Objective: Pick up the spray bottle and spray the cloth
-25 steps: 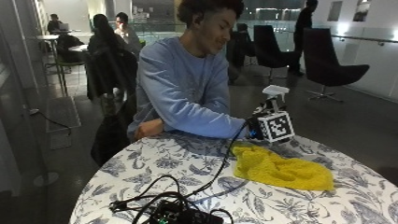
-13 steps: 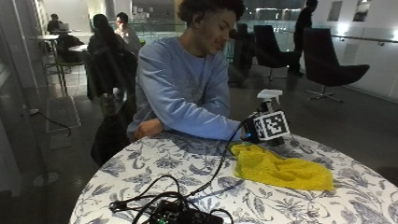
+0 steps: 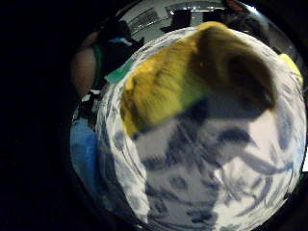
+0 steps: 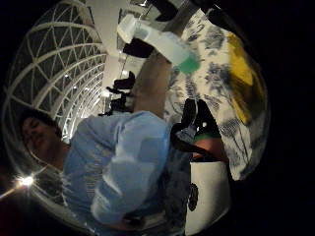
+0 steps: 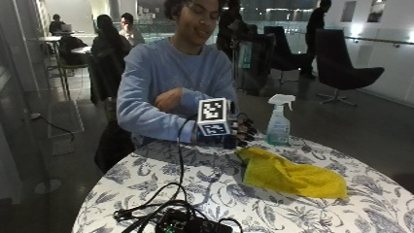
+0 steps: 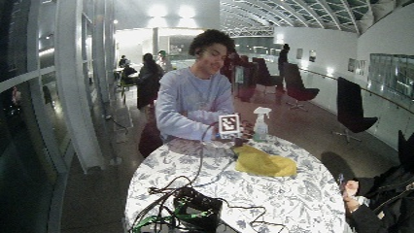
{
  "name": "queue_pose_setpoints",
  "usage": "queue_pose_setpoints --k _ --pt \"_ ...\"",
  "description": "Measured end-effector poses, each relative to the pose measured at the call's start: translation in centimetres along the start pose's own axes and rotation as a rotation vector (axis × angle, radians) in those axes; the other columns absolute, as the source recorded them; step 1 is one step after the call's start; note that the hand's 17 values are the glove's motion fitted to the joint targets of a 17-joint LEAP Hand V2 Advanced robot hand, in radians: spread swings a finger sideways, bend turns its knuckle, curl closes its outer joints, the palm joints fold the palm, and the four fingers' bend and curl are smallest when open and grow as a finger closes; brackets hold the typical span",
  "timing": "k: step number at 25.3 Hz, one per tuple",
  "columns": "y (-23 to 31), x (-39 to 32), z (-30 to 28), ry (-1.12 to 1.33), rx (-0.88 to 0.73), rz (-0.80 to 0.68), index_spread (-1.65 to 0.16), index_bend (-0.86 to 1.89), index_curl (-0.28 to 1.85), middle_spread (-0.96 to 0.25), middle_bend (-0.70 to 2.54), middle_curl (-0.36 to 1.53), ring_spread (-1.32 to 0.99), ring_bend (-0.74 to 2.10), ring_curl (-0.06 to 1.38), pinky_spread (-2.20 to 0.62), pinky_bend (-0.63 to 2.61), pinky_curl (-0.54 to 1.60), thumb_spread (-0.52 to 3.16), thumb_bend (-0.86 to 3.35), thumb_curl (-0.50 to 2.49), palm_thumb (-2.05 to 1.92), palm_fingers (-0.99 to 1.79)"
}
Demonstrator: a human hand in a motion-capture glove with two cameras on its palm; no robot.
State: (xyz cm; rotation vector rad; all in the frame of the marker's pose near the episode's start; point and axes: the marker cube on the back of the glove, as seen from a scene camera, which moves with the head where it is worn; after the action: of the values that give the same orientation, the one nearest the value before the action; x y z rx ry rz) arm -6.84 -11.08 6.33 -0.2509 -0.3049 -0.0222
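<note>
Floral-patterned round table [image 5: 213, 194], black device [image 5: 191, 224] near its edge

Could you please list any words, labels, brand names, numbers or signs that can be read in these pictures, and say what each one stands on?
No text can be read in any view.
Spray bottle: no label or lettering can be made out; too small and blurred to tell.
Yellow cloth: plain, no print or tag showing.
Tablecloth: only a blue floral pattern, no writing.
Black device at the table's near edge: small lights, no legible marking.
</note>
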Motion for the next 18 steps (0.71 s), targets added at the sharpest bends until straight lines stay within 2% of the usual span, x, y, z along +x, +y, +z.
queue_pose_setpoints --k 8,13,18 --pt "8.3 3.7 -4.9 0.111 0.102 0.122 -0.31 0.19 0.27 0.02 0.17 0.36 0.03 0.47 0.33 0.2 0.28 0.33 1.01 -0.02 0.6 0.86 0.55" --pt "14.0 4.8 -4.6 0.196 0.133 0.158 -0.31 0.16 0.29 0.02 0.18 0.36 0.03 0.46 0.32 0.21 0.27 0.33 1.02 -0.02 0.59 0.86 0.56" --pt "16.0 5.9 -5.6 0.297 0.109 0.164 -0.32 0.17 0.3 0.01 0.18 0.36 0.03 0.43 0.32 0.21 0.25 0.33 1.04 -0.02 0.58 0.86 0.58"
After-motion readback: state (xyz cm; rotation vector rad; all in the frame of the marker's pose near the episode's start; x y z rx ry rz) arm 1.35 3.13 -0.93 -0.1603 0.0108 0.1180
